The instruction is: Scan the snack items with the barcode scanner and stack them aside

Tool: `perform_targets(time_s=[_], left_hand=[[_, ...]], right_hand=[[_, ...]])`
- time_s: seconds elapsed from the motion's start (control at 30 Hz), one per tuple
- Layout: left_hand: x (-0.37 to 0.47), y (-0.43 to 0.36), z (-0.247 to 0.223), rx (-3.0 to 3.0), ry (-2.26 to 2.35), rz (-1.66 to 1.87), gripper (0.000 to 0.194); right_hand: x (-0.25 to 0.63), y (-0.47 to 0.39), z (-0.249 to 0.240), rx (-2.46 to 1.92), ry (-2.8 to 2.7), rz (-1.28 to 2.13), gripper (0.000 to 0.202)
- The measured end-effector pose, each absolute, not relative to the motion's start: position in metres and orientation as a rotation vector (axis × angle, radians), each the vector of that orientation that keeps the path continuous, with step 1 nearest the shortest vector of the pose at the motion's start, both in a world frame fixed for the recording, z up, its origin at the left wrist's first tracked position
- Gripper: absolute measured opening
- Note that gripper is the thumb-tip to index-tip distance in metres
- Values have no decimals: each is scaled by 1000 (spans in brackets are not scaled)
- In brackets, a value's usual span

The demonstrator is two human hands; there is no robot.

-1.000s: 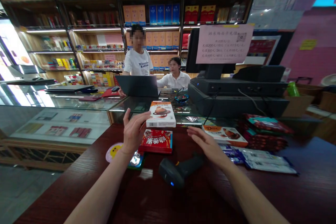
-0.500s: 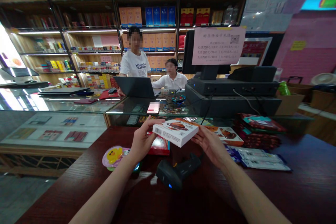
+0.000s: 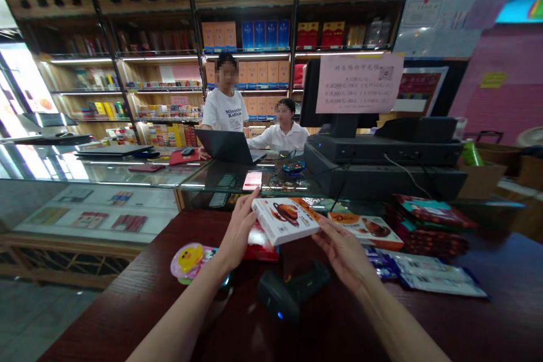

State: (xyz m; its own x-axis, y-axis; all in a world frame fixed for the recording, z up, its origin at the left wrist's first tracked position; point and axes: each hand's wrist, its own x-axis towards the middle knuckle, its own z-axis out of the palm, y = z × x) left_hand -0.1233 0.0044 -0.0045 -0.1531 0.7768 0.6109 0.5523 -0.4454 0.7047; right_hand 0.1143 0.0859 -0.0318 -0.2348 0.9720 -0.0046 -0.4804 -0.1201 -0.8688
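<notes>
A flat white and orange chocolate box (image 3: 286,219) is held tilted above the dark wooden counter (image 3: 139,288). My left hand (image 3: 241,229) grips its left end, and my right hand (image 3: 337,243) pinches its right end. Below the box lies a black barcode scanner (image 3: 292,291) with a blue light on. Partly behind my left hand are a red packet (image 3: 265,251) and a pink toy package with a yellow duck (image 3: 190,258). A similar Dove box (image 3: 367,230) rests to the right of my right hand.
Dark red bags (image 3: 428,223) are stacked on the right, near blue-and-white packets (image 3: 435,274). A monitor with a pink sign (image 3: 358,85) stands behind. Two people (image 3: 227,110) are beyond the glass counter, by an open laptop (image 3: 227,146).
The box has turned in my hands, so its top now faces me more and its barcode side no longer shows. The camera view has shifted slightly, lowering the scene.
</notes>
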Motion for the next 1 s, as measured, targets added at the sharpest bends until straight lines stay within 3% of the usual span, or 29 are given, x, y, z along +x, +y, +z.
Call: perform_targets(time_s=[0.17,0.47,0.67,1.0], left_hand=[[-135,9,-4,1764,1620,1660,56],[-190,23,7,1214,1509,2002,60],[-234,22,7,1261,1822,1987,41],[-281,13,-5,1221,2183,1793,45]], right_hand=[[98,84,-33,-748,-946,1566,35],[37,101,-12,-748,-1125,1556,53],[-1,112,-3,-799,-1333,1706,33],[-43,134,2,-925,-1685,1706,39]])
